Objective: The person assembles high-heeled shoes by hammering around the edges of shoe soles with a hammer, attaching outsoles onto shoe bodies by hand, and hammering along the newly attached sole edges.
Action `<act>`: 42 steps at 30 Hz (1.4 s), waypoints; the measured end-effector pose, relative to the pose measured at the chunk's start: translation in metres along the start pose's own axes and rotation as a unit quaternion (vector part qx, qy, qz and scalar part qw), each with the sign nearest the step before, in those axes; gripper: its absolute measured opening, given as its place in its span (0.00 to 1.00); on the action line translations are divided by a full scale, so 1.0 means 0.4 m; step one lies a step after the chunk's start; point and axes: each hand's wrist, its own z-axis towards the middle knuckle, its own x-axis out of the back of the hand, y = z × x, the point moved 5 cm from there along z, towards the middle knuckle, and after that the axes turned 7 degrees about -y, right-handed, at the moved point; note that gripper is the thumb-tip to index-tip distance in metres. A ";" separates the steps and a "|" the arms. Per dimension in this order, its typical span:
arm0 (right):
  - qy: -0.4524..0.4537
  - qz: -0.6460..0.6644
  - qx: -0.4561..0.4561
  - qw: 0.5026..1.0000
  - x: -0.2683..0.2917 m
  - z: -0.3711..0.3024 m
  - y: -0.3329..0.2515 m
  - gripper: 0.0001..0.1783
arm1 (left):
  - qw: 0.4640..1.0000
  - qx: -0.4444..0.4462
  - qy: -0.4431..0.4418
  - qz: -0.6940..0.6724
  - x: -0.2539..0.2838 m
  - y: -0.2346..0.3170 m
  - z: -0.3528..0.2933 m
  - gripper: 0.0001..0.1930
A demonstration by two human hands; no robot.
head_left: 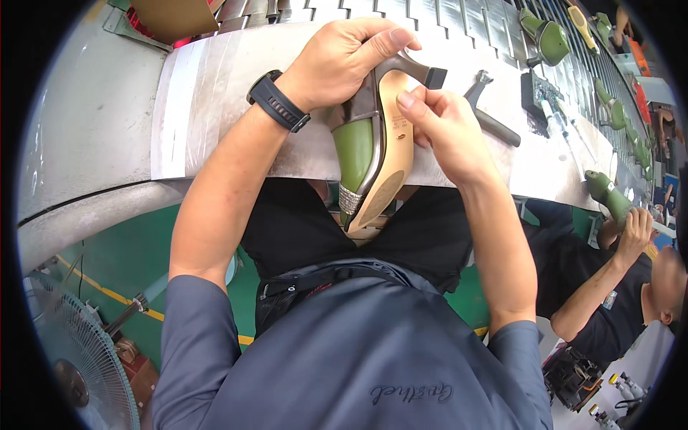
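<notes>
My left hand, below a black wristwatch, is wrapped around the heel end of a high-heeled shoe. The shoe tilts toe-down over the bench's near edge, its tan sole turned right and its dark heel pointing up and right. A green shoe last shows inside, and a glittering band crosses the toe. Thumb and forefinger of my right hand are pinched together against the sole near the heel; whatever lies between them is hidden.
To the right on the bench lie a hammer and a dark block beside thin tools. Several green lasts rest along the slatted conveyor. A co-worker's hand grips one at right. A fan stands lower left.
</notes>
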 end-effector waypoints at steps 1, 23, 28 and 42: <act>0.009 0.054 0.032 0.998 -0.007 0.008 0.002 0.23 | 1.000 -0.021 0.005 0.016 0.001 0.002 -0.003 0.22; 0.001 -0.192 0.053 0.980 0.023 0.031 -0.096 0.21 | 0.983 -0.102 -0.001 0.156 -0.009 0.013 -0.016 0.23; 0.022 -0.231 0.045 0.972 0.006 0.015 -0.103 0.20 | 0.983 -0.109 0.010 0.149 -0.012 0.019 -0.023 0.20; 0.193 -0.311 0.112 0.924 -0.014 -0.018 -0.050 0.25 | 0.989 -0.070 0.062 0.116 -0.023 0.018 -0.023 0.14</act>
